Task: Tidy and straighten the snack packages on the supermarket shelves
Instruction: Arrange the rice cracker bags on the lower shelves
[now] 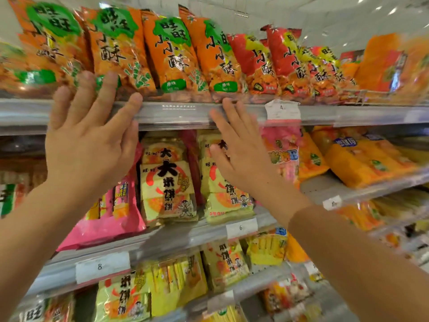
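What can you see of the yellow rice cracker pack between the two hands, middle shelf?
The yellow rice cracker pack is a clear, glossy plastic bag holding stacked pale-yellow inner packets. Its front carries big black characters, a red ring and a small cartoon figure at the lower right. It stands roughly upright on the middle shelf, base near the front edge. A pink bag leans at its left and a similar yellow pack stands at its right. Neither hand visibly touches it; the left hand overlaps only its upper left corner in view.
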A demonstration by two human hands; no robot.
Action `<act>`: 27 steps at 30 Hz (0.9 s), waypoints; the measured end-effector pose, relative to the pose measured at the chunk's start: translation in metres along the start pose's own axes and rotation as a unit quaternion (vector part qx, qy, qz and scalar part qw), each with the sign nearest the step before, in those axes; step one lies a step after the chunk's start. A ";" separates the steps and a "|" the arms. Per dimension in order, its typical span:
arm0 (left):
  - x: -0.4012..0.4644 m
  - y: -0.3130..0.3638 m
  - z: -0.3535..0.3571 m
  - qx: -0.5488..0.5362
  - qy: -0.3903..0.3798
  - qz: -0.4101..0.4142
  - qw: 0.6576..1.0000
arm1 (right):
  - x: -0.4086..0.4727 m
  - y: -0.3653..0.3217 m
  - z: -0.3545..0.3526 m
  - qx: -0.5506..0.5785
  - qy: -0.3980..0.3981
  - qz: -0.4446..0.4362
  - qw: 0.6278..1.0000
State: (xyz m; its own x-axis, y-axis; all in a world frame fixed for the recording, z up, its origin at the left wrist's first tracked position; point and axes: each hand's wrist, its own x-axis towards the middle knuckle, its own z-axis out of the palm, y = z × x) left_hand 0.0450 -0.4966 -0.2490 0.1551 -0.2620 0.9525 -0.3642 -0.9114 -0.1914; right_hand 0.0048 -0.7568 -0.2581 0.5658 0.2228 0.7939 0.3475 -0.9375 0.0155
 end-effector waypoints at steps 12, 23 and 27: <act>-0.084 0.075 -0.017 -0.062 -0.202 0.002 0.977 | -0.130 0.045 0.016 0.037 -0.172 0.079 0.981; -0.177 0.178 0.040 -0.004 -0.380 -0.049 0.924 | -0.195 0.126 0.069 0.012 -0.246 0.058 0.968; -0.182 0.184 0.045 0.020 -0.383 -0.072 0.921 | -0.198 0.130 0.077 0.009 -0.239 0.053 0.969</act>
State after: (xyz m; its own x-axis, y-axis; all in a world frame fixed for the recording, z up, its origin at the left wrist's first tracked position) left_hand -0.0096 -0.6310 -0.4686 0.8071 -0.2713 0.5244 -0.2584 -0.9609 -0.0995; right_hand -0.0048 -0.9022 -0.4600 0.8797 0.2276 0.4175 0.2787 -0.9582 -0.0647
